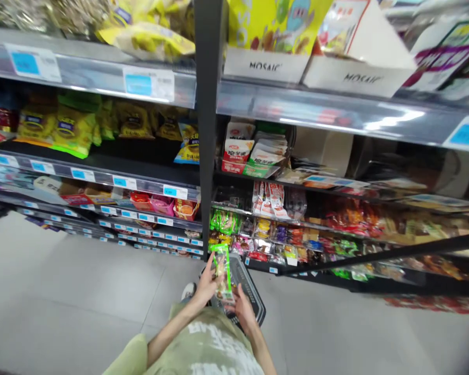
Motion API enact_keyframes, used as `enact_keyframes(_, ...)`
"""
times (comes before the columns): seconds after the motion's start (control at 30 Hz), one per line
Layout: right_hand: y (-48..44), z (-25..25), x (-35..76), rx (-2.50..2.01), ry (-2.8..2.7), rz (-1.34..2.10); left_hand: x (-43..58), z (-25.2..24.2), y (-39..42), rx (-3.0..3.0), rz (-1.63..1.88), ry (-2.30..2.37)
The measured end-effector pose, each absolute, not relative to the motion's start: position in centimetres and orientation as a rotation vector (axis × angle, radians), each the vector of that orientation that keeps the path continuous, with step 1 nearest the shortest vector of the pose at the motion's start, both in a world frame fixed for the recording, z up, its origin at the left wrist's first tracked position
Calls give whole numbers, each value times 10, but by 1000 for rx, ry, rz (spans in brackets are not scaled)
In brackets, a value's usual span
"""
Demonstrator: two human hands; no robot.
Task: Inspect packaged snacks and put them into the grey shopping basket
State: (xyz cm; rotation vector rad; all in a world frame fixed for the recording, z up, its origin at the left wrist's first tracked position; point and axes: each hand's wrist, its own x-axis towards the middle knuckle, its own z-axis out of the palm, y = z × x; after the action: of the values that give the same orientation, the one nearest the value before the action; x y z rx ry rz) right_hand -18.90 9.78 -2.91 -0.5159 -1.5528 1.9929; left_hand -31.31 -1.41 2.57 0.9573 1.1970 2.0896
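Between my two hands is a snack packet with a bright green border and a clear middle, held upright in front of my body. My left hand grips its left edge, thumb toward the top. At the packet's lower right corner, my right hand has its fingers closed around the bottom edge. Below the packet a dark grey shopping basket shows, partly covered by my hands and the packet. What lies inside the basket is mostly hidden.
Store shelves with price tags stand ahead on both sides of a black upright post. Small snack packets fill the low right racks. Yellow snack bags sit on the left shelf. A dark diagonal bar crosses at right. Grey floor tiles lie below.
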Motion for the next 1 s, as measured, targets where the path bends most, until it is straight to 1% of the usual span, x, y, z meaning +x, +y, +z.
enact_keyframes(0.07, 92, -24, -174, -477, -1508, 2021, -311, 34, -5, 933, 2056, 1217)
enact_keyframes(0.27, 99, 20, -153, -430, -1503, 1529, -293, 60, 17, 1028, 1936, 1225)
enact_keyframes(0.37, 101, 35, -144, -424, -1518, 1405, -285, 71, 17, 1065, 1963, 1196)
enact_keyframes(0.5, 97, 43, -137, -307, -1690, 1433, -277, 72, 9, 1098, 1979, 1213)
enact_keyframes(0.7, 93, 45, -138, -217, -1838, 1461, -275, 53, -3, 1053, 2055, 1195)
enact_keyframes(0.87, 89, 43, -140, -166, -1800, 1529, -275, 52, -9, 1004, 2109, 1201)
enact_keyframes(1.0, 88, 42, -140, -289, -1641, 1550, -275, 58, -9, 849, 2185, 1197)
